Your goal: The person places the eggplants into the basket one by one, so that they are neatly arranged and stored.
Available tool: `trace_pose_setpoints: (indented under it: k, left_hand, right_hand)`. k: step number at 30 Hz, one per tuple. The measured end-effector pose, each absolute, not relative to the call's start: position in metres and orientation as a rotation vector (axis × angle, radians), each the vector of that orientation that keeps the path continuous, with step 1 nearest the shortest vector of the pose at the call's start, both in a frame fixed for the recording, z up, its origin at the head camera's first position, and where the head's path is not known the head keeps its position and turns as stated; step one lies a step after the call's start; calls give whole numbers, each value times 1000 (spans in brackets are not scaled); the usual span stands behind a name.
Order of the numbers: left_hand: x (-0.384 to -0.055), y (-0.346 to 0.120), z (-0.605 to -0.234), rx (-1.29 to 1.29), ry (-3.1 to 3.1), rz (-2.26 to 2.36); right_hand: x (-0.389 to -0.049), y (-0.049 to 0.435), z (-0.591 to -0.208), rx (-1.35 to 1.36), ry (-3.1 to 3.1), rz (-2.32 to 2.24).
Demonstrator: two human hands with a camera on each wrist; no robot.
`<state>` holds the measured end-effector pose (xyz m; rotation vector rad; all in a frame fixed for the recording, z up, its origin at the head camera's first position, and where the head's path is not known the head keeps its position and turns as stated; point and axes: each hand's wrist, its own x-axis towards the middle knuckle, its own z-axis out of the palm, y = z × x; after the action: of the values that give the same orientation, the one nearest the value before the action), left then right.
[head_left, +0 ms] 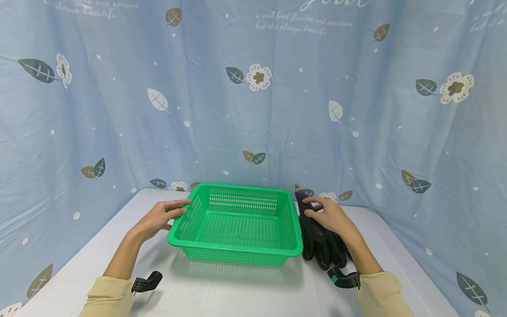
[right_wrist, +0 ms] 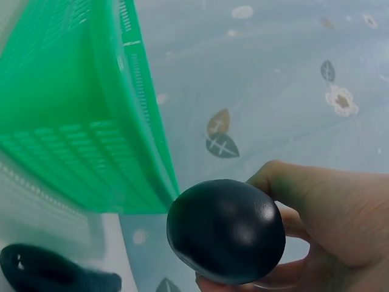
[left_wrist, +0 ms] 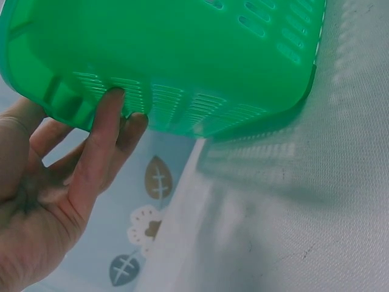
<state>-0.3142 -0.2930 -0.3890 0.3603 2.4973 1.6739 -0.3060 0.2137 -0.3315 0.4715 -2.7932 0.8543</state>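
Note:
A green plastic mesh basket (head_left: 237,251) stands in the middle of the white table, with nothing inside it. My left hand (head_left: 160,216) is at its left side; the fingertips touch the rim and outer wall, the fingers fairly straight in the left wrist view. On the basket's right, my right hand (head_left: 326,213) holds a dark purple eggplant (right_wrist: 226,232) between thumb and fingers, its green stem end pointing up and away in the head view. Below that hand several more dark eggplants (head_left: 322,253) lie piled beside the basket, partly covered by the hand and forearm.
A blue curtain (head_left: 253,123) printed with leaves and flowers hangs behind the table and along both sides. The white tabletop (head_left: 237,295) stretches in front of the basket. Black wrist straps (head_left: 147,282) sit at both sleeve cuffs.

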Motion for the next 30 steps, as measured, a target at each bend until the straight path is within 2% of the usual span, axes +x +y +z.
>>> trace_pose_setpoints:
  k: [30]
  left_hand:
    - [-317,-293,-392,326,2459,1689]
  right_hand:
    - [-317,173,-323,528,-2846,938]
